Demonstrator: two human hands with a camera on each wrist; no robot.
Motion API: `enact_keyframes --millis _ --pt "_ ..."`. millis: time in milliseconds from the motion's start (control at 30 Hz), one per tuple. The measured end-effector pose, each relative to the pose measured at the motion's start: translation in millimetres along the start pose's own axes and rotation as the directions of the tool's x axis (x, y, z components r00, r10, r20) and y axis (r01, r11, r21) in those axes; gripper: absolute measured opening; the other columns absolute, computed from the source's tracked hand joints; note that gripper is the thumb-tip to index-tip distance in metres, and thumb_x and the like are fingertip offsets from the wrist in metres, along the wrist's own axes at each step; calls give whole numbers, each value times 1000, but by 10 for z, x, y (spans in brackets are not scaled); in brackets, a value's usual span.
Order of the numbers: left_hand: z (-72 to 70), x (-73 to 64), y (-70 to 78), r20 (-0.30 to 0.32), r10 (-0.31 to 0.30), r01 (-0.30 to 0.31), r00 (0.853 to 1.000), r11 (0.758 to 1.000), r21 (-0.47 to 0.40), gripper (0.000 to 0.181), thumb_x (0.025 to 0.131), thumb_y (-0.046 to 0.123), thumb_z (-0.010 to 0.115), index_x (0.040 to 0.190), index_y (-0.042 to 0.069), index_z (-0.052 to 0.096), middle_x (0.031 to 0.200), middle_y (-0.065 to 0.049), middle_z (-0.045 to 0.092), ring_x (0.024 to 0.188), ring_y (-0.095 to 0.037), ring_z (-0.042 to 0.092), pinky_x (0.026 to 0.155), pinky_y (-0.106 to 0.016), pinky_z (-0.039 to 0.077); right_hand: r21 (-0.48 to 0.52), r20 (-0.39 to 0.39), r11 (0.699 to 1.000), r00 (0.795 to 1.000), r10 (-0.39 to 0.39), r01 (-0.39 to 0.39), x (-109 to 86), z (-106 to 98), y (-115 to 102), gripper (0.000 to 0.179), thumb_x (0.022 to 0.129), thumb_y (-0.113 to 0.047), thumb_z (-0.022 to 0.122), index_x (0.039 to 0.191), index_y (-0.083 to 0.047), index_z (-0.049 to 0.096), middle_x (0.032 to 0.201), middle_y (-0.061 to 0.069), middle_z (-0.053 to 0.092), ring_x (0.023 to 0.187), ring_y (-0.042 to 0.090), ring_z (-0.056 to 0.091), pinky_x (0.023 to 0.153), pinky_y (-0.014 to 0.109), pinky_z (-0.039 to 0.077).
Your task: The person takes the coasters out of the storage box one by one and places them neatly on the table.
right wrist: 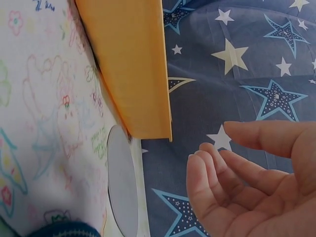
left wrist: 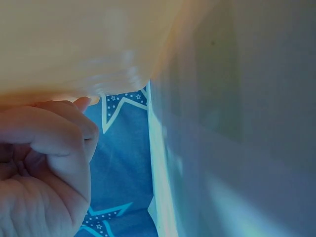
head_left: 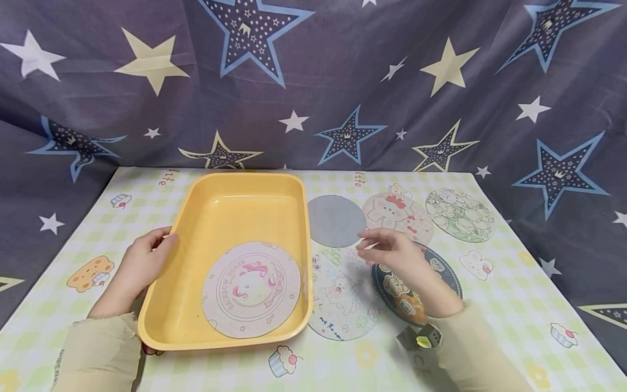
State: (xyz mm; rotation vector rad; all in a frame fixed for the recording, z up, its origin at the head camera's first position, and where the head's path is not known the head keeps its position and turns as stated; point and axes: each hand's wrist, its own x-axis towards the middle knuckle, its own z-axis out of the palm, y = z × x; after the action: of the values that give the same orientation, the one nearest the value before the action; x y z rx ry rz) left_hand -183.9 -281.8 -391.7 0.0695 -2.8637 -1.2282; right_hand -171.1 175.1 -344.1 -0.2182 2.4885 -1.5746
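A yellow plastic tray (head_left: pixel 230 218) occupies the left-centre of the table in the head view. My left hand (head_left: pixel 146 260) grips its left rim, thumb at the edge and fingers curled beneath the lip in the left wrist view. Inside the tray, near the front right, lies a round pink-and-white mat (head_left: pixel 251 288) with a unicorn print. My right hand (head_left: pixel 399 260) is held above the mats to the right of the tray, fingers loosely bent and holding nothing. Nearest to it are a plain grey round mat (head_left: pixel 335 220) and a dark blue round mat (head_left: pixel 443 272), partly covered by the hand and forearm.
Beside the tray's right wall lies a white round mat (head_left: pixel 343 313) with coloured doodles. Farther back are a pink mat (head_left: pixel 387 211) with a red bow and a green-patterned mat (head_left: pixel 460 215). A checked tablecloth (head_left: pixel 519 321) covers the table; a starry curtain (head_left: pixel 313 87) hangs behind.
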Motion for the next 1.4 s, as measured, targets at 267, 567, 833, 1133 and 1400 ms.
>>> enact_keyframes --millis 267,567,833,1133,1400 --pt "-6 -2 17 -8 10 -10 1000 1000 7 61 106 39 35 142 -9 46 111 -25 62 72 1 54 61 -16 48 23 26 999 999 -25 24 40 89 -54 42 89 -5 66 128 8 58 111 22 67 84 13 66 78 25 55" --pt "-3 7 14 -12 12 -12 1000 1000 -5 60 107 38 35 141 -10 45 110 -26 62 71 2 54 60 -17 50 54 53 998 998 -31 28 95 172 -101 42 90 -5 66 128 9 58 112 23 66 88 15 66 83 32 58" --pt "3 3 23 -10 2 -2 1000 1000 -17 61 107 39 35 142 -11 44 109 -26 61 70 0 55 59 -18 51 64 74 997 996 -44 39 141 257 -165 41 89 -4 66 128 7 59 112 23 67 87 16 66 80 25 57" --pt "11 -6 46 -8 -4 4 1000 1000 -22 62 107 39 36 142 -11 43 110 -26 61 71 0 55 60 -18 51 70 87 997 995 -51 45 150 347 -247 40 89 -5 66 126 7 60 111 22 68 86 14 65 81 29 57" --pt "6 -10 25 -4 -8 8 1000 1000 -23 62 106 39 35 142 -11 43 110 -26 61 71 -1 56 59 -19 52 75 116 995 990 -76 68 173 430 -351 38 90 -6 66 126 5 61 113 21 68 87 11 64 82 29 56"
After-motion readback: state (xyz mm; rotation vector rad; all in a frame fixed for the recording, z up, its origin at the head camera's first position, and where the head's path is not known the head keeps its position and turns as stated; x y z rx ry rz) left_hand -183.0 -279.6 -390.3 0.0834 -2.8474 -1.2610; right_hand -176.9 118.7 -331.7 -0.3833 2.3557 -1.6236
